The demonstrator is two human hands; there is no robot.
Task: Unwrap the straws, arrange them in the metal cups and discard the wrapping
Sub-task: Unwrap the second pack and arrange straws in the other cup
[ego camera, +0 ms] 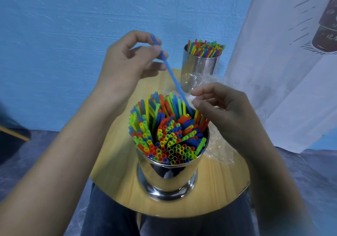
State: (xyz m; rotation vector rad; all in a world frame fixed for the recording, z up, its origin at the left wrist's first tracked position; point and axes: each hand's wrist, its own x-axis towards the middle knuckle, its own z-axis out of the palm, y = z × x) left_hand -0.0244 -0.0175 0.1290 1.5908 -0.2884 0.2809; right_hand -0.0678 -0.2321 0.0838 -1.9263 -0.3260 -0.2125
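Note:
My left hand (131,60) pinches the upper end of a blue straw (173,77) that slants down to the right. My right hand (224,111) pinches a clear wrapper (190,99) at the straw's lower end, just above the near metal cup (169,173). That cup stands at the middle of the round wooden table (116,181) and is packed with several coloured straws (167,129). A second metal cup (198,69), also full of straws, stands at the table's far edge.
Crumpled clear wrapping (218,150) lies on the table to the right of the near cup, and more lies around the far cup's base. A white curtain (282,62) hangs at the right. A blue wall is behind. My lap is under the table.

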